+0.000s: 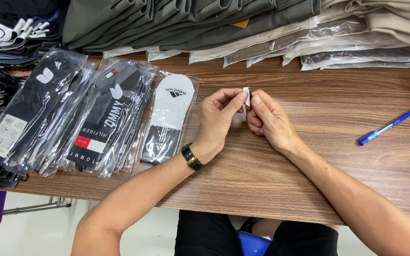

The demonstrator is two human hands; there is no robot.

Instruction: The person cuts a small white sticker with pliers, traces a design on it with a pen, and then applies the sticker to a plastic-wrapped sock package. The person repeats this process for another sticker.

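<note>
Above the wooden table [309, 118], a small white tag [247, 95] pinched between left hand [219, 118] and right hand [267, 118] fingertips.

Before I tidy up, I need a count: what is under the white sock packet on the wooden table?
The white sock in its clear plastic packet lies at the right end of the row, flat on the brown wooden table. Its left edge meets the neighbouring dark sock packets; anything underneath is hidden.
</note>
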